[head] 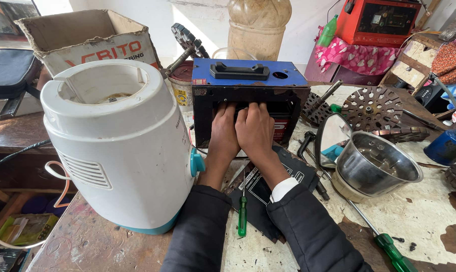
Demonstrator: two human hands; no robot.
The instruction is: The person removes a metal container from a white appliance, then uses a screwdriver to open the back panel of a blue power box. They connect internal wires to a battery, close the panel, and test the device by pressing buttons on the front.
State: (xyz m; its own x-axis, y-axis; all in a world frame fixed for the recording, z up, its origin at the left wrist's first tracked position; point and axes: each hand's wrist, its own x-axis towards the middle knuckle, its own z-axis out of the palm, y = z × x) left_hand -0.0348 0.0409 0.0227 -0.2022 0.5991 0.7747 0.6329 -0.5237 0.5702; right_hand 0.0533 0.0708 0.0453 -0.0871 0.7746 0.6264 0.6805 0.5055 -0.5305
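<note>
A blue-topped black metal case (248, 73) with a black handle stands open toward me on the workbench. My left hand (224, 132) and my right hand (255, 130) reach side by side into its open front, fingers curled inside on something dark that I cannot make out. A black panel (261, 194) lies flat under my wrists. A green-handled screwdriver (242, 214) rests between my forearms.
A white mixer base (119, 146) stands close on the left, with a cardboard box (87, 38) behind it. A steel jar (376, 166), perforated metal discs (373, 107), a second green screwdriver (389, 247) and a blue can (450, 143) lie to the right.
</note>
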